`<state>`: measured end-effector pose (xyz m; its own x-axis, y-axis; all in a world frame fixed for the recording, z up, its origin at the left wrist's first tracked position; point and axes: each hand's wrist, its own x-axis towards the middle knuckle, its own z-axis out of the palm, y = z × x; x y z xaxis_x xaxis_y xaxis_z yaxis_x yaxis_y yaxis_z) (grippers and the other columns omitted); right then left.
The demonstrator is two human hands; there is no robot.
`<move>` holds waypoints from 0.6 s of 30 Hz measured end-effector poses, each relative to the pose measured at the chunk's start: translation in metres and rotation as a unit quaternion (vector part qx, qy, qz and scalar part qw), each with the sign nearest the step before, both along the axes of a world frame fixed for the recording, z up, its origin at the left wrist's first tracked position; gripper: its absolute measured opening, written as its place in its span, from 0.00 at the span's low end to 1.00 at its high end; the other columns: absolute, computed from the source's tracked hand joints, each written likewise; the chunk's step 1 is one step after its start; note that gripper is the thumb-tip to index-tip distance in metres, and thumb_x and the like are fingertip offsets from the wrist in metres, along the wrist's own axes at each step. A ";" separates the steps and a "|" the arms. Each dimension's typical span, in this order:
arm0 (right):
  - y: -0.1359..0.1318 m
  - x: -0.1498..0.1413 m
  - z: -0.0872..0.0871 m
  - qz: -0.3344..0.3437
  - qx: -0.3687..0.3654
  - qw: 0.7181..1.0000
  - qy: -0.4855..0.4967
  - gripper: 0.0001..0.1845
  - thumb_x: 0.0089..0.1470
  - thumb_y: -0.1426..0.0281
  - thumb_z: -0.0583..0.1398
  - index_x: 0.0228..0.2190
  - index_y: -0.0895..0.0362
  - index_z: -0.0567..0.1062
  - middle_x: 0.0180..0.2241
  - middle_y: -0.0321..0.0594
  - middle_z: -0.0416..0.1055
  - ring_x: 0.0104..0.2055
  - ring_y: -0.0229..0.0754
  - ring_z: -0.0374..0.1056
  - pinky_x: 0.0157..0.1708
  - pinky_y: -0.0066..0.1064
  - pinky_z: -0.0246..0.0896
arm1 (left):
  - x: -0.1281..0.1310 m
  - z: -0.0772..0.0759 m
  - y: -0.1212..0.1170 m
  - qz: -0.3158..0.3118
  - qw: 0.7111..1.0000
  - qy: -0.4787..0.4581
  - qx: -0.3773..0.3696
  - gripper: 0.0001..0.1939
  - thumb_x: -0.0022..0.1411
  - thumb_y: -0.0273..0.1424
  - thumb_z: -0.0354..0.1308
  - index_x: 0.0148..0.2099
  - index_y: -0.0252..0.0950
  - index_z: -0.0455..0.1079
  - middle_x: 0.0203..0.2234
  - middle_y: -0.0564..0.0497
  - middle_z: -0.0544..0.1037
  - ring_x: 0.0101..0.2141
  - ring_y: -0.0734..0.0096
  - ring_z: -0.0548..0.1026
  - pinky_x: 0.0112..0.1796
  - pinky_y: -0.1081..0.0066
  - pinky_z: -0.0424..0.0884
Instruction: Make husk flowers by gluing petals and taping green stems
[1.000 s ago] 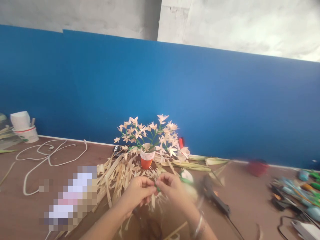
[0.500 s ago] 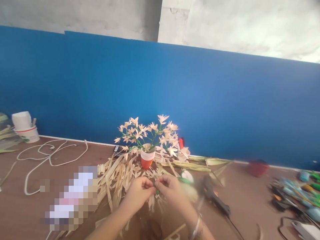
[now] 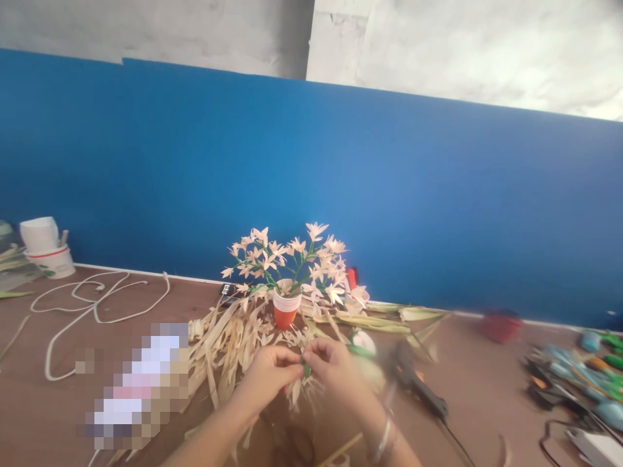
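My left hand (image 3: 276, 371) and my right hand (image 3: 331, 364) meet fingertip to fingertip over the table, both pinched closed. Between them shows a small green piece (image 3: 307, 368), mostly hidden by the fingers; it looks like a bit of green-wrapped stem. Pale petal-like tips (image 3: 294, 393) show just below the fingers; whether they join the green piece I cannot tell. Just beyond my hands stands an orange-and-white paper cup (image 3: 285, 311) holding pale husk flowers (image 3: 269, 261) on green stems. Dry husk strips (image 3: 233, 350) lie heaped to the left of my hands.
A black glue gun (image 3: 419, 387) with its cord lies right of my right hand. Beside it is a roll of green tape (image 3: 364, 344). A white cable (image 3: 92, 299) and stacked cups (image 3: 51, 259) are at left; coloured items (image 3: 584, 370) crowd the right. A blue panel (image 3: 341, 175) rises behind.
My hands stay pinched together in nearly the same spot, with the fingers shifted slightly. A little more of the green piece shows between them. The view has moved a touch.
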<state>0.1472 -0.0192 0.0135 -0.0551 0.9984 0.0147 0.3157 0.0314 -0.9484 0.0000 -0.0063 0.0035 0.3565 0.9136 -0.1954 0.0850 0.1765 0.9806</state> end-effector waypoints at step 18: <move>-0.001 0.000 -0.002 -0.013 -0.002 0.999 -0.048 0.05 0.44 0.71 0.57 0.22 0.60 0.72 0.19 0.33 0.67 0.23 0.34 0.60 0.22 0.24 0.52 | 0.003 -0.005 -0.002 0.064 0.998 0.003 -0.005 0.08 0.41 0.32 0.61 0.24 0.33 0.69 0.15 0.58 0.68 0.20 0.77 0.62 0.24 0.74 0.56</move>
<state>0.1468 -0.0200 0.0118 -0.0293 0.9996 0.0064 0.4051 0.0177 -0.9141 0.0030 -0.0082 -0.0017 0.2352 0.9498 -0.2065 0.0663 0.1963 0.9783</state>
